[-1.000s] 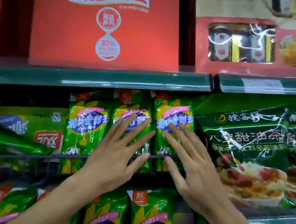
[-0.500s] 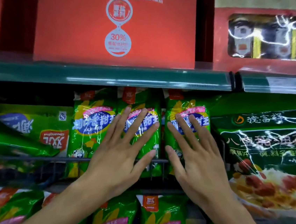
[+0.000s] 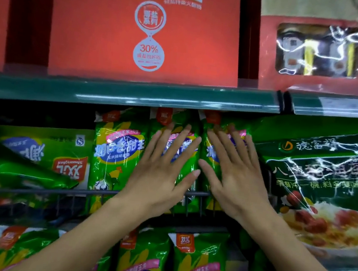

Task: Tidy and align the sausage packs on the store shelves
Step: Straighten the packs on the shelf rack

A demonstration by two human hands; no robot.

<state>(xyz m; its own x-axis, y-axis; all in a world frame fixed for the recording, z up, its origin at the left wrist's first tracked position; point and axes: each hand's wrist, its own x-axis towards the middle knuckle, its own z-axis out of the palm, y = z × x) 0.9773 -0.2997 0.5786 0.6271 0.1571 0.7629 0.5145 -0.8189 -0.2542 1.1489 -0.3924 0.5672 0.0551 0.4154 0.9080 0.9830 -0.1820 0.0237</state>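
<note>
Standing above everything, a large red cardboard box sits on the green metal shelf. Below it, upright glossy green sausage packs line a wire rail. Left hand and right hand press flat on two neighbouring packs, fingers straight and spread.

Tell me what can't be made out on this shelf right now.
- Head view: the fronts of the two upright green packs are mostly covered by the left hand and right hand.
- The red box has its top cut off by the frame edge.
- The price label is too blurred to read.
</note>
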